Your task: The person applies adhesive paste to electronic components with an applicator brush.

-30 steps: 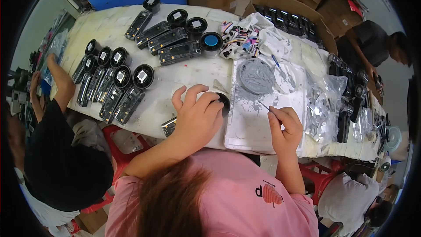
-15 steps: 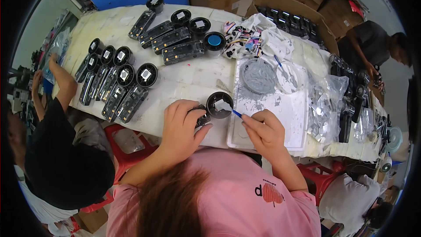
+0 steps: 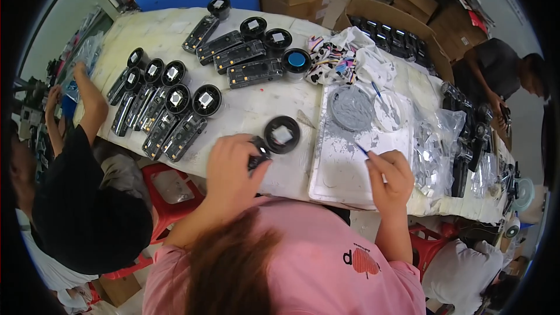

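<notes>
My left hand [image 3: 232, 160] is closed around the body of a black handheld device [image 3: 259, 153], which lies at the table's near side. Its round black head [image 3: 282, 135] points away from me, and a pale square sits in the middle of it. My right hand [image 3: 392, 179] pinches a small blue-handled spatula [image 3: 362, 150] over the white tray [image 3: 341, 181]; the tip is hard to make out. In the tray stand a round tub of grey paste [image 3: 350, 108] and a white, paste-smeared lid [image 3: 389, 114]. A second blue-handled tool [image 3: 376, 89] rests at the lid.
Several similar devices [image 3: 175, 111] lie in two groups at left and far middle; one head has a blue disc [image 3: 296, 59]. A patterned cloth [image 3: 338, 61] is behind the tray. Right of it are a bag of metal pieces [image 3: 431, 157] and black parts [image 3: 461, 166]. Co-workers sit on both sides.
My right hand has drawn the spatula off the pale square and moved right, over the tray. The left hand still holds the device, slightly shifted left. The whole view has shifted a little.
</notes>
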Motion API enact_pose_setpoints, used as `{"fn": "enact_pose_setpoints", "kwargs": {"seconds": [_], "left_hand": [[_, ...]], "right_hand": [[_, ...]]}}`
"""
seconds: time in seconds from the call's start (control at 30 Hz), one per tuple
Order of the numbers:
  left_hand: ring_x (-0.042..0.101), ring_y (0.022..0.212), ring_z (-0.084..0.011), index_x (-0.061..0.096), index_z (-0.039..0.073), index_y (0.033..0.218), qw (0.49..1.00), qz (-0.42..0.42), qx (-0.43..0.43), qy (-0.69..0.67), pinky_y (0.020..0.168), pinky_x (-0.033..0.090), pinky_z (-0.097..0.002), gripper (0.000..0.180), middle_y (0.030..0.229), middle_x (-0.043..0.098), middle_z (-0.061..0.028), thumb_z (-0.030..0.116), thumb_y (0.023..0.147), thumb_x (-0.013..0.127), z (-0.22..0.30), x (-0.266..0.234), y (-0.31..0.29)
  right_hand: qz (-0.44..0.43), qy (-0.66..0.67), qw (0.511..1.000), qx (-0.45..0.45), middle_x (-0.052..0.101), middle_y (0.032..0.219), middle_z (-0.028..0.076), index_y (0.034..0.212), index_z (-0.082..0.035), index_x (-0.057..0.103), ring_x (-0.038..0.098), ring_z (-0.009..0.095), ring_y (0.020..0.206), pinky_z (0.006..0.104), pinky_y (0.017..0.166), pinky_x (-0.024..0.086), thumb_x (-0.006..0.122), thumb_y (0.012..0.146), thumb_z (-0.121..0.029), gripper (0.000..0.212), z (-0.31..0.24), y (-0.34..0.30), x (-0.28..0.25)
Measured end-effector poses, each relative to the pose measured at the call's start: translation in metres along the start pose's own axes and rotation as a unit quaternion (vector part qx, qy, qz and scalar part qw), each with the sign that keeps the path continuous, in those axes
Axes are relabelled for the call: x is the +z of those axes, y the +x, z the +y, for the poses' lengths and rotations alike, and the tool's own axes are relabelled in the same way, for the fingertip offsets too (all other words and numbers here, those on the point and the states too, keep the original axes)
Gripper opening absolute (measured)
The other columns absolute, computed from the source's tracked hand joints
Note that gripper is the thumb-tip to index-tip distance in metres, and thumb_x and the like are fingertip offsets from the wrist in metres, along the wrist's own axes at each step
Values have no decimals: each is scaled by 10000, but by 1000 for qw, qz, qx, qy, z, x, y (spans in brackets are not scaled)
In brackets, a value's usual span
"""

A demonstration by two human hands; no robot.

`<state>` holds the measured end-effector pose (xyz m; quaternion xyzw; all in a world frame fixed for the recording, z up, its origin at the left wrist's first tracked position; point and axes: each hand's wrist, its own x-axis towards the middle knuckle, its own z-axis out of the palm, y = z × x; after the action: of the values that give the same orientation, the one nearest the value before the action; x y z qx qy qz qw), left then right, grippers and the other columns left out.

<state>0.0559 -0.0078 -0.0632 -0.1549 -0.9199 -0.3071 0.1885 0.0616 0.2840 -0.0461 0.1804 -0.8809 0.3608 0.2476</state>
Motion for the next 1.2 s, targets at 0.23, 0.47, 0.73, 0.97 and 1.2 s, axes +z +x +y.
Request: {"fn": "enact_pose_setpoints", "kwargs": {"seconds": [0.23, 0.47, 0.73, 0.97, 1.2], "left_hand": [[496, 1030, -366, 534, 68, 1000, 982, 70, -68, 162, 891, 359, -469, 411, 1071, 565, -149, 143, 691, 796, -44, -15, -1], [427, 1164, -406, 541, 33, 1120, 976, 94, -32, 193, 997, 311, -497, 415, 1254, 465, -229, 141, 776, 746, -54, -10, -4], [413, 1204, -365, 525, 1, 1126, 988, 120, 5, 92, 1018, 329, -469, 363, 1293, 442, -210, 25, 805, 690, -40, 0, 5], [433, 1167, -356, 514, 17, 1133, 996, 77, 38, -10, 1004, 343, -454, 371, 1285, 432, -204, 6, 796, 669, -18, 21, 11], [497, 1074, -350, 539, 8, 1091, 995, 41, 65, -64, 946, 391, -431, 338, 1163, 533, -184, -10, 779, 665, 3, 20, 21]], "right_hand": [[89, -46, 994, 45, 593, 771, 99, 975, -11, 717, 578, 211, 650, 284, 558, 443, 727, 781, 36, 200, 31, 5, 4], [-57, -120, 989, 70, 607, 869, 122, 1005, -41, 710, 597, 318, 753, 385, 662, 489, 697, 840, -110, 179, 68, 3, 21], [183, -382, 890, 166, 617, 1040, 182, 1150, -40, 640, 577, 377, 959, 445, 843, 466, 677, 832, -106, 327, 135, -23, -103], [78, -506, 762, 396, 644, 1023, 199, 1299, -33, 538, 596, 389, 950, 465, 834, 481, 742, 784, -224, 586, 205, -81, -164], [278, -143, 882, 353, 664, 1082, 179, 1383, 24, 451, 644, 282, 975, 330, 844, 502, 699, 858, -184, 617, 171, -70, -151]]}}
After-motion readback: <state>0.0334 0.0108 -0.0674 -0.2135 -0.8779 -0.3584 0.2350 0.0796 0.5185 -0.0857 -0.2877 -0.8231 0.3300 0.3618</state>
